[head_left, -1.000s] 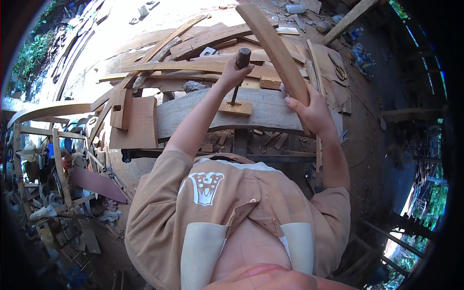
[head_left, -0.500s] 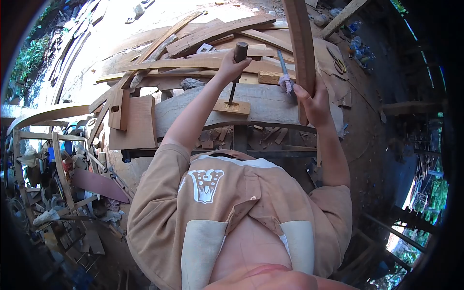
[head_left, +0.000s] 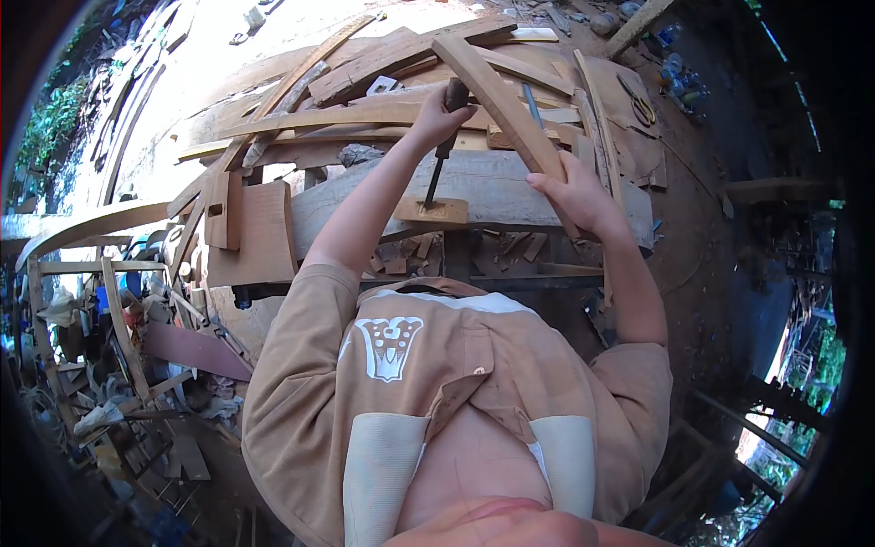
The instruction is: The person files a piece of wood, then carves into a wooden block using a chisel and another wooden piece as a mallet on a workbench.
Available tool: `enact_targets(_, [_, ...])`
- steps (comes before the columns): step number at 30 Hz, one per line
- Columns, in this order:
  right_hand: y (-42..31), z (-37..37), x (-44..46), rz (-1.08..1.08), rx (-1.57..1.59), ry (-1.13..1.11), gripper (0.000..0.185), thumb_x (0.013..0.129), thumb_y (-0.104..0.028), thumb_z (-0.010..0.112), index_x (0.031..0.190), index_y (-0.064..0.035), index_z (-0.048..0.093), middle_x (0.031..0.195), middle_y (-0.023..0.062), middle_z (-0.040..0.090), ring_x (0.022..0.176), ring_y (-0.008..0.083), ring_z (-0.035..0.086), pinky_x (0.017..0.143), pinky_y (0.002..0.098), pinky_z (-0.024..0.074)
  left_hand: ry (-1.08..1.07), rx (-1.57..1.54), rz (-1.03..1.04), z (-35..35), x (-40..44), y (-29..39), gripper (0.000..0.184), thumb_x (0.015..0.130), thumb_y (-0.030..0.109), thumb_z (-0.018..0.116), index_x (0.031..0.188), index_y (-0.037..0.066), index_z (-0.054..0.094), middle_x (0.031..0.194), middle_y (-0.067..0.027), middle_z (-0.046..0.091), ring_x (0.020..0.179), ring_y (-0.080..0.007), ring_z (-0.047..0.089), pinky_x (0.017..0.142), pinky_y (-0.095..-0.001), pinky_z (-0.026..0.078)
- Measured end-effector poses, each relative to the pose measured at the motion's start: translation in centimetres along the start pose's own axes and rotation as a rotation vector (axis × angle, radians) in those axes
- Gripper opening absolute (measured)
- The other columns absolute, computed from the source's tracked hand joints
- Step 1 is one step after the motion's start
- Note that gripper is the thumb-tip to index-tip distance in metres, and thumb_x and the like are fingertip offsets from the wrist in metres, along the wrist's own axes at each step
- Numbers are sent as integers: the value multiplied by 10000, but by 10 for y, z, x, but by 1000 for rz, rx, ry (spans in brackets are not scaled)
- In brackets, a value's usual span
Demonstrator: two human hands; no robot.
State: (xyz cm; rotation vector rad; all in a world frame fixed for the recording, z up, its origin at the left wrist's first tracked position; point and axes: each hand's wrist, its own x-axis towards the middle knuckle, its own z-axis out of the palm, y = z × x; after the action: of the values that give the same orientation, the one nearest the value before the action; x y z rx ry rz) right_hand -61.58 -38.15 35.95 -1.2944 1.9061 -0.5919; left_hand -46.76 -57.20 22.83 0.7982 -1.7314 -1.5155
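My left hand (head_left: 440, 118) is wrapped round the dark handle of a chisel (head_left: 438, 169). The chisel's tip rests on a small light wood block (head_left: 432, 211) with cut marks in its top face. That block lies on a broad grey plank (head_left: 501, 187). In my right hand (head_left: 574, 190) is a long wooden bar (head_left: 497, 100), gripped near its lower end. The bar slants up and to the left, its upper end close to the chisel handle's top.
A wood piece with a slot (head_left: 223, 211) stands by a square board (head_left: 255, 239) at the left. Long boards (head_left: 401, 62) lie piled beyond the plank. Scissors (head_left: 638, 100) lie at the upper right. A maroon board (head_left: 196, 349) is at the lower left.
The bar in my right hand swung up out of its slant, then came back down leaning left towards the chisel. My left hand stays on the chisel, which now tilts slightly more.
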Motion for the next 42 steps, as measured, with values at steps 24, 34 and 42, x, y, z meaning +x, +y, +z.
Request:
enact_targets(24, [108,67,37,96,-126,306,529,681,-421,661,960,9,530,862,197,615,822,329,601,717,389,469,90,-218,10,-21,-3,3,269,754,214,682,789,59,466,608,6,498,516,-71,490,464,-218,410])
enact_targets(34, [127,109,49,1,-727,465,697,667,-466,667,1177,-47,444,1171,189,457,1119,282,445,878,430,396,153,-217,10,-26,-17,14,244,762,203,674,795,61,479,636,9,503,541,-68,492,488,-219,410])
enact_targets(42, [104,171,76,-497,-377,78,474,678,-240,690,1086,-91,499,1129,93,493,1100,257,441,878,406,377,198,-215,27,-21,-18,23,243,762,194,675,809,58,478,644,8,502,537,-64,491,490,-207,413])
